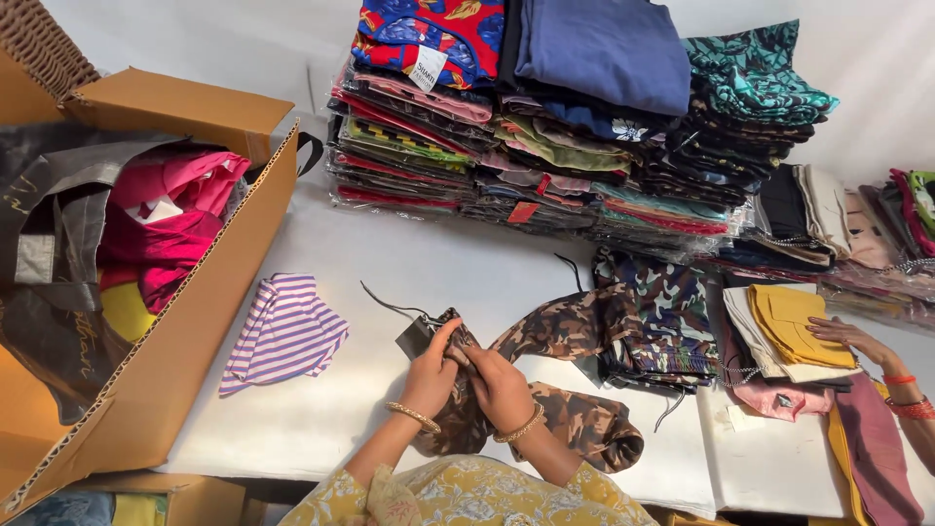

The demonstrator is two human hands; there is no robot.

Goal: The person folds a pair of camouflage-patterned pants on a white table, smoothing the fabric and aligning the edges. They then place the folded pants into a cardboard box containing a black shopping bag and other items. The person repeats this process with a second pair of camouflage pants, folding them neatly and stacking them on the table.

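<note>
My left hand (431, 368) and my right hand (500, 382) meet at the front middle of the white table (429, 263). Both pinch the end of a brown camouflage garment (570, 414) that trails right and back toward a darker camouflage pile (657, 312). A small grey tag with a black string (414, 331) hangs at the gripped end. Gold bangles circle both wrists. At the right edge another person's hand (849, 338) rests on a folded yellow cloth (794, 321).
A striped pink and purple cloth (284, 333) lies left of my hands. An open cardboard box (185, 331) with bags and pink clothes stands at the left. Tall stacks of folded, wrapped garments (545, 127) fill the back. More folded cloths (857, 448) lie at the right.
</note>
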